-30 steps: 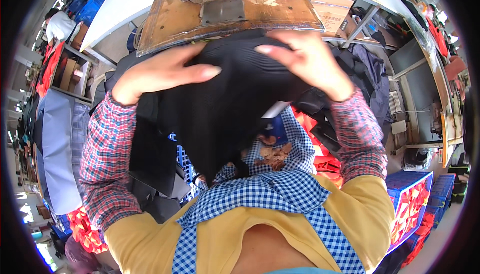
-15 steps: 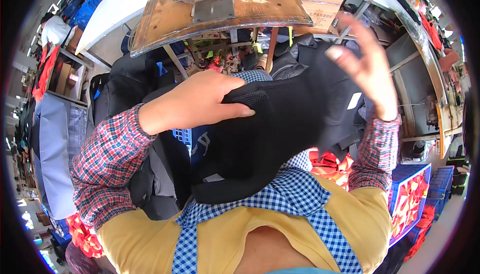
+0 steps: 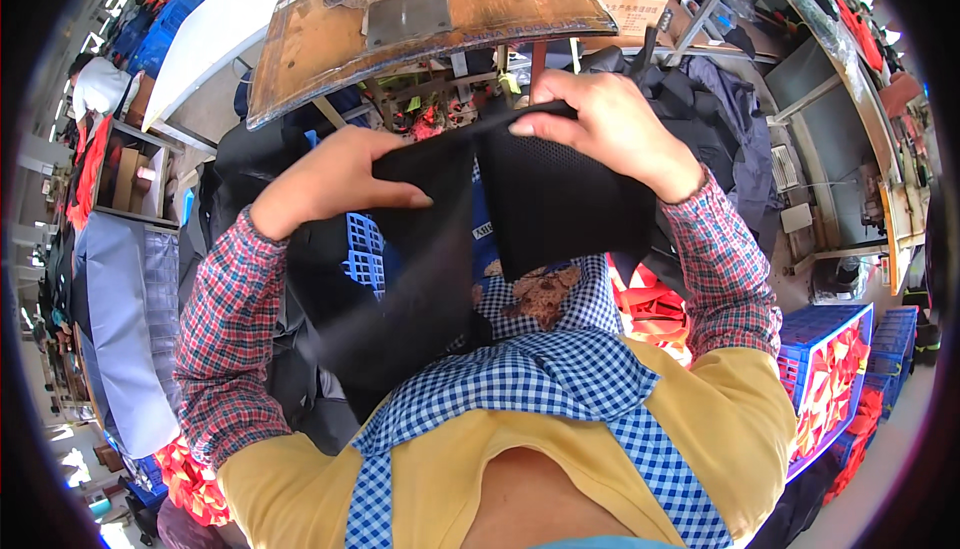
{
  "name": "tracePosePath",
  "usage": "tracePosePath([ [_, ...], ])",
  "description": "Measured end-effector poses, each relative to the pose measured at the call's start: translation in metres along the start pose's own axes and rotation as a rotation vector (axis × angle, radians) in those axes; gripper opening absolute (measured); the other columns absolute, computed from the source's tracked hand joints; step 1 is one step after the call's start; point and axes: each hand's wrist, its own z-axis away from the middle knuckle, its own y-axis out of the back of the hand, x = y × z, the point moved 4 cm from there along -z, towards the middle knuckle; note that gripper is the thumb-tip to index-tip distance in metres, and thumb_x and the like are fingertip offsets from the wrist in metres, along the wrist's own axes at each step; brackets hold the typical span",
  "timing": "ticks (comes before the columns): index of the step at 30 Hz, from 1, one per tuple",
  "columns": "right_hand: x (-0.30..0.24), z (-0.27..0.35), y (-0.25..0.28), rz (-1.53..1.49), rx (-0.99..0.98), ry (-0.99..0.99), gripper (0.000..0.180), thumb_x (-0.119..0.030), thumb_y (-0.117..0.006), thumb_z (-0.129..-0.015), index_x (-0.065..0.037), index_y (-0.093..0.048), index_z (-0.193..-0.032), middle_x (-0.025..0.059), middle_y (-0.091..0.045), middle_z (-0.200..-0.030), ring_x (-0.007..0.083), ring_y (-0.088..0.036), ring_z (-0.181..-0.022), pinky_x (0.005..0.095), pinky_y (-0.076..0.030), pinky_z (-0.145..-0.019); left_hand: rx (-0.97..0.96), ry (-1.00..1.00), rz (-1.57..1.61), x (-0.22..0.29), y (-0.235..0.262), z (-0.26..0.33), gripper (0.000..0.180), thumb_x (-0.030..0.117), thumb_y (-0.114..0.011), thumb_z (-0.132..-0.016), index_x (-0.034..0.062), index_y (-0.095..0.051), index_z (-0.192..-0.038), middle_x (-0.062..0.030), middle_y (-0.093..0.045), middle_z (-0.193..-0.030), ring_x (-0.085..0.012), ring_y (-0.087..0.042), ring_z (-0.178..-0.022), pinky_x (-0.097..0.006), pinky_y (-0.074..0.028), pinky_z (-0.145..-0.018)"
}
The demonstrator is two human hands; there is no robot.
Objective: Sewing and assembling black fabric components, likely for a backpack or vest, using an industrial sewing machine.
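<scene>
The black cloth (image 3: 430,279) at frame centre looked matt, part solid, part fine mesh; the table top (image 3: 470,19) above was worn, scuffed wood with a dull metal plate (image 3: 405,17)

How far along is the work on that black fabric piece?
Midway, it seems. Both hands, left hand and right hand, hold up the black mesh-lined fabric piece above the worn wooden worktable. Heaps of dark garments beside it look unhandled.

Fabric (image 3: 440,249): black, mesh-textured
Sleeves (image 3: 225,339): red plaid
Apron (image 3: 560,379): blue-white gingham
Worktable (image 3: 440,19): worn brown
Crate (image 3: 830,369): blue
</scene>
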Motion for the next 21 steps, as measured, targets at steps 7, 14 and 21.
tracePosePath([
  [7,-0.004,-0.059,-0.001,0.216,0.042,0.073,0.033,-0.038,-0.057,-0.094,-0.007,-0.065,-0.084,0.0147,-0.064,-0.067,0.035,-0.066,-0.068,0.0438,-0.053,-0.06,0.358,-0.005,-0.35,0.003,0.067,0.007,0.04,0.034,-0.074,-0.08,0.0003,-0.067,-0.099,-0.0157,-0.065,-0.074,-0.029,-0.065,-0.069,-0.037,-0.051,-0.066],
  [14,0.022,-0.109,-0.019,0.255,-0.053,0.073,0.039,-0.036,-0.05,-0.097,-0.005,-0.07,-0.083,0.0167,-0.066,-0.072,0.036,-0.067,-0.071,0.0439,-0.055,-0.066,0.436,0.097,-0.988,-0.022,0.092,-0.017,0.061,0.061,-0.066,-0.08,0.0013,-0.068,-0.092,-0.0173,-0.065,-0.069,-0.0374,-0.065,-0.07,-0.043,-0.053,-0.064],
  [21,0.057,-0.151,-0.035,0.239,-0.122,0.081,0.036,-0.031,-0.05,-0.095,-0.003,-0.071,-0.088,0.0169,-0.069,-0.085,0.0357,-0.067,-0.083,0.0441,-0.054,-0.078,0.483,-0.095,-1.059,-0.048,0.125,-0.052,0.068,0.067,-0.064,-0.077,-0.0004,-0.069,-0.085,-0.0176,-0.066,-0.07,-0.0366,-0.067,-0.073,-0.043,-0.054,-0.069],
])
